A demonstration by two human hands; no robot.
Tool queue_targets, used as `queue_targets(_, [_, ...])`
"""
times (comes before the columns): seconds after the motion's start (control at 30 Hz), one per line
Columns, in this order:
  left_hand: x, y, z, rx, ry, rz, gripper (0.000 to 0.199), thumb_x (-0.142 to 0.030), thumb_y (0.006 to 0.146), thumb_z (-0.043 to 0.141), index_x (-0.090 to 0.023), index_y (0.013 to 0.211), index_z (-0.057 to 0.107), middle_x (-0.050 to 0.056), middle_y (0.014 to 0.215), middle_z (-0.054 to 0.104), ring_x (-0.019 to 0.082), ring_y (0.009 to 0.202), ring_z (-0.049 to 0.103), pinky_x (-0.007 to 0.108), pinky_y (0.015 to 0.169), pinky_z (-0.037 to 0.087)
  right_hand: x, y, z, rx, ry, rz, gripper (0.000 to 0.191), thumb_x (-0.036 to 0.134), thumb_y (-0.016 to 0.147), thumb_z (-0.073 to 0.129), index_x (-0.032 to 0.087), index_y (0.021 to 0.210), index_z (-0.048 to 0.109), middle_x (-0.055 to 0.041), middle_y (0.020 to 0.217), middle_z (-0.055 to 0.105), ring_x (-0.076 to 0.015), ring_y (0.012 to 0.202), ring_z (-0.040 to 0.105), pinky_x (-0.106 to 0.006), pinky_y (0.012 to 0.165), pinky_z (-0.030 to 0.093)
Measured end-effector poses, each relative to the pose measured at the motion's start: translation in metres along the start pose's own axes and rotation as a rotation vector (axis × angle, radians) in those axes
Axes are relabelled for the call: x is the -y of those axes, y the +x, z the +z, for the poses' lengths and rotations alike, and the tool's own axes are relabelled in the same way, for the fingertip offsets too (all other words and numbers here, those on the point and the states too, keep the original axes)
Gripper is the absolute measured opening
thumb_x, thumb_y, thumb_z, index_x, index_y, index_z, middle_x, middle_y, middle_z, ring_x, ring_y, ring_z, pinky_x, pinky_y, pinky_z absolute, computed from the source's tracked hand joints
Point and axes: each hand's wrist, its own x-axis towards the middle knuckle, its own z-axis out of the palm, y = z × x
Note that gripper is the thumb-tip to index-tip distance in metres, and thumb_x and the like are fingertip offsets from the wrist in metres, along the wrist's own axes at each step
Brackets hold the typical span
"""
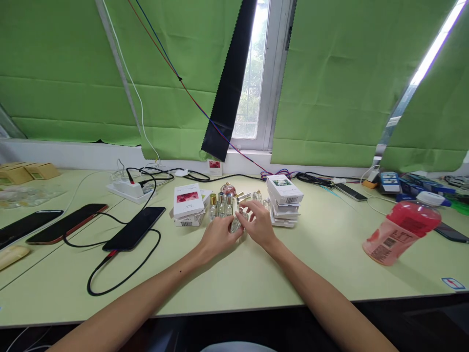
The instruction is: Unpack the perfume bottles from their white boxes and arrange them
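Close to the tabletop, my left hand [220, 234] is closed around the lower part of a small clear glass bottle [235, 224]. My right hand [259, 222] pinches at the top of the same bottle, its fingertips partly covering it. Just behind my left hand stand several slim glass bottles [221, 205] with gold and silver caps. Further back are a round bottle with a reddish top [228, 189] and a gold-capped bottle lying down [243, 197]. A stack of white boxes [285, 190] rises right of my right hand. More white boxes [188, 200] are piled on the left.
A tilted-looking pink drink bottle [397, 232] stands at right. Phones with cables lie at left, including a black phone [135, 229]. A power strip [128, 189] and black cables [230, 177] run along the back. The table's front edge [234, 311] is below my forearms.
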Motion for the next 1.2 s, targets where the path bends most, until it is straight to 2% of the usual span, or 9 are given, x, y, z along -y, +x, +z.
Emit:
queue_targets(0.1, [0.0001,-0.0004,-0.0003,0.005,-0.012,0.011,0.034,-0.043,0.087,0.051,-0.021,0.062,0.041,-0.002,0.055,0.049,0.012,0.051,0.039,0.030,0.054,0.021,0.0012,-0.0009,-0.0007,-0.017,0.011,-0.007,0.024,0.022,0.086,0.067,0.023,0.110,0.069,-0.0063,0.103,0.068,-0.0179,0.088,0.060,-0.026,0.061,0.049])
queue_targets(0.17, [0.0007,-0.0008,0.0000,0.002,-0.004,0.008,0.034,-0.043,0.086,0.052,-0.021,0.062,0.041,-0.002,0.055,0.049,0.012,0.051,0.038,0.030,0.053,0.021,0.0021,-0.0011,-0.0008,-0.025,0.009,-0.027,0.025,0.021,0.086,0.067,0.023,0.110,0.070,-0.0063,0.102,0.069,-0.0186,0.089,0.060,-0.026,0.060,0.049])
queue_targets(0.33, [0.0012,-0.0004,0.0006,-0.008,0.014,-0.002,0.034,-0.042,0.084,0.053,-0.021,0.061,0.038,-0.003,0.054,0.045,0.011,0.050,0.035,0.030,0.053,0.020,0.0014,-0.0005,0.0000,-0.055,-0.001,-0.100,0.016,0.016,0.087,0.063,0.023,0.098,0.071,-0.0045,0.091,0.072,-0.0195,0.086,0.060,-0.028,0.059,0.048])
queue_targets(0.53, [0.0005,-0.0001,0.0004,-0.014,0.007,0.006,0.035,-0.042,0.085,0.052,-0.021,0.061,0.037,-0.003,0.054,0.045,0.011,0.050,0.034,0.030,0.054,0.019,-0.0019,0.0013,-0.0003,-0.030,0.037,-0.149,0.012,0.015,0.090,0.061,0.023,0.088,0.071,-0.0041,0.086,0.072,-0.0192,0.083,0.059,-0.030,0.064,0.049])
queue_targets(0.7, [0.0027,-0.0007,0.0027,-0.026,0.016,0.015,0.037,-0.042,0.085,0.053,-0.021,0.060,0.034,-0.004,0.052,0.043,0.011,0.049,0.033,0.030,0.053,0.019,-0.0025,0.0032,-0.0005,-0.029,0.069,-0.118,0.012,0.018,0.091,0.062,0.023,0.083,0.070,-0.0043,0.081,0.069,-0.0186,0.080,0.056,-0.029,0.062,0.048])
queue_targets(0.97, [0.0039,0.0007,0.0038,-0.023,0.022,0.007,0.039,-0.046,0.087,0.051,-0.022,0.060,0.037,-0.003,0.053,0.045,0.012,0.050,0.037,0.030,0.053,0.020,-0.0033,0.0020,0.0024,-0.023,0.144,0.016,0.010,0.024,0.088,0.064,0.023,0.080,0.068,-0.0042,0.081,0.067,-0.0187,0.081,0.059,-0.029,0.061,0.051])
queue_targets(1.2, [0.0032,0.0002,0.0022,-0.012,0.003,0.015,0.038,-0.046,0.086,0.051,-0.022,0.060,0.038,-0.002,0.053,0.047,0.012,0.050,0.040,0.029,0.053,0.021,-0.0004,0.0021,0.0018,-0.037,0.128,-0.050,0.013,0.022,0.090,0.061,0.022,0.078,0.068,-0.0050,0.081,0.066,-0.0190,0.081,0.058,-0.028,0.059,0.049])
